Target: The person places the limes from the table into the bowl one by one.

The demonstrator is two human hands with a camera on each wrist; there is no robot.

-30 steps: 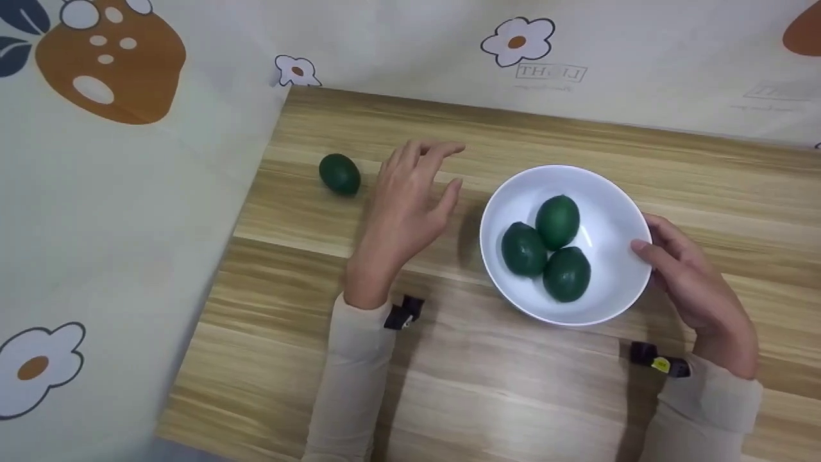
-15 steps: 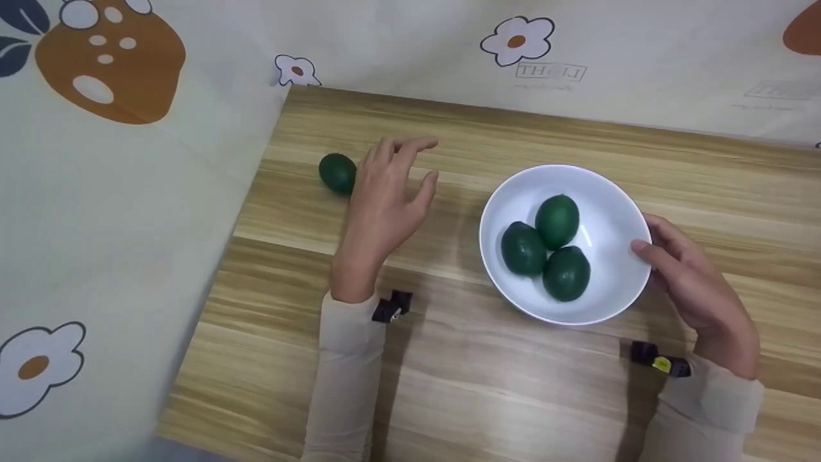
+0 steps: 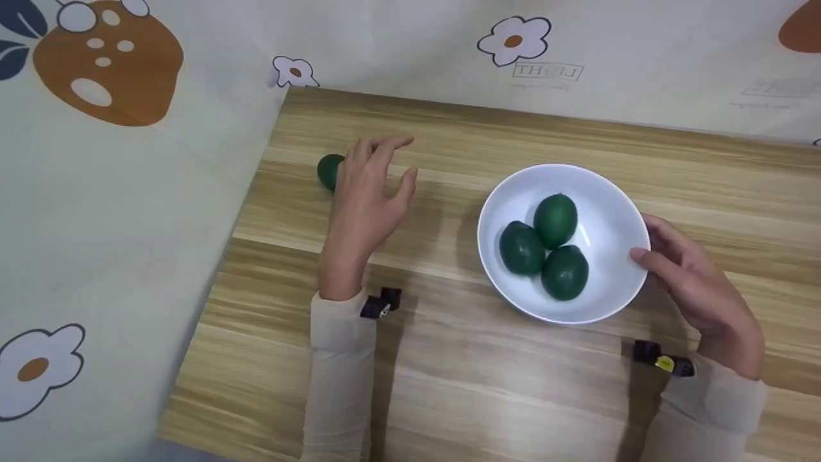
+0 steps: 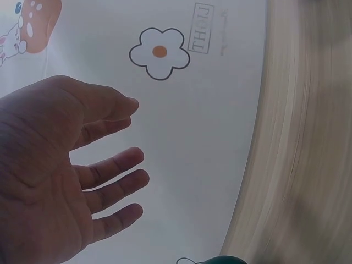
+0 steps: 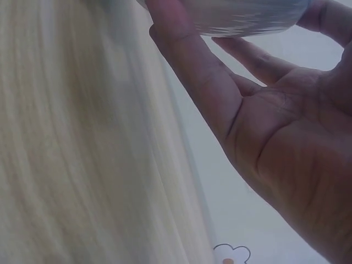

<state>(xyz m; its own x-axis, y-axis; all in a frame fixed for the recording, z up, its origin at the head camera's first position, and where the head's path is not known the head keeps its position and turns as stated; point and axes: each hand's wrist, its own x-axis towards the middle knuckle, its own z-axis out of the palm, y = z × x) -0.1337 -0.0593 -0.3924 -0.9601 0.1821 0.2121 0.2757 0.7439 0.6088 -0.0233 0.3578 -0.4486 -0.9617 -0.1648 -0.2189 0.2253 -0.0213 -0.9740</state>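
My left hand is above the table's left part with its fingers relaxed and nothing in them. It partly covers a dark green lime in the head view. Only the top of that lime shows at the bottom of the left wrist view. To the right, a round white bowl contains three more limes lying close together. My right hand grips the bowl's right side, thumb over the rim and fingers beneath the outer wall. The bowl's underside appears at the top of the right wrist view.
The wood-grain table ends at its left edge, near the loose lime. A pale sheet printed with flowers and strawberries runs along the back and left. A small black device sits at each cuff.
My left hand has moved left, going from beside the loose lime to partly over it. The right hand stays at the bowl, and the limes have not moved.
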